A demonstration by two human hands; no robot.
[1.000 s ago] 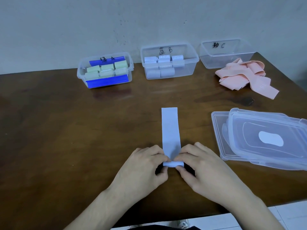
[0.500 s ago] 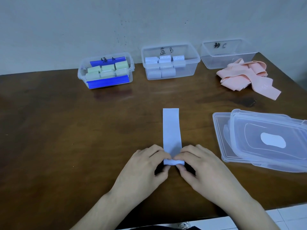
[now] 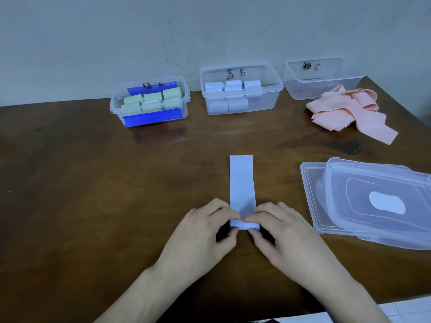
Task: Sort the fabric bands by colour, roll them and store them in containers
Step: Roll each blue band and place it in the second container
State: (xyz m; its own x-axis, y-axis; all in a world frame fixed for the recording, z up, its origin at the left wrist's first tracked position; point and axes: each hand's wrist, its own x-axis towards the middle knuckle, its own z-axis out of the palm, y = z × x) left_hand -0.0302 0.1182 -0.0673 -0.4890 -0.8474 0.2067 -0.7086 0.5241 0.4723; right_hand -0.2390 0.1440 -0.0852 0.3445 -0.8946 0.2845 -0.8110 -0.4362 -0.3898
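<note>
A pale blue band [image 3: 241, 183] lies flat on the brown table [image 3: 93, 183], running straight toward 12 o'clock from the person. Its near end is rolled into a small coil, and both hands pinch that coil: the left hand [image 3: 205, 234] holds it from the 9 o'clock side and the right hand [image 3: 282, 231] from the 3 o'clock side, each with curled fingers on top and the thumb against the near edge.

At 11 o'clock stands a clear box [image 3: 149, 101] with blue clips, holding green rolls [image 3: 151, 100]. At 12 o'clock a second clear box [image 3: 268, 99] holds blue rolls [image 3: 229, 95]. At 1 o'clock stands a third box [image 3: 324, 76], and just beside it, nearer the person, lies a loose heap of pink bands [image 3: 347, 110]. At 3 o'clock two clear lids [image 3: 373, 201] lie stacked, the upper one askew.
</note>
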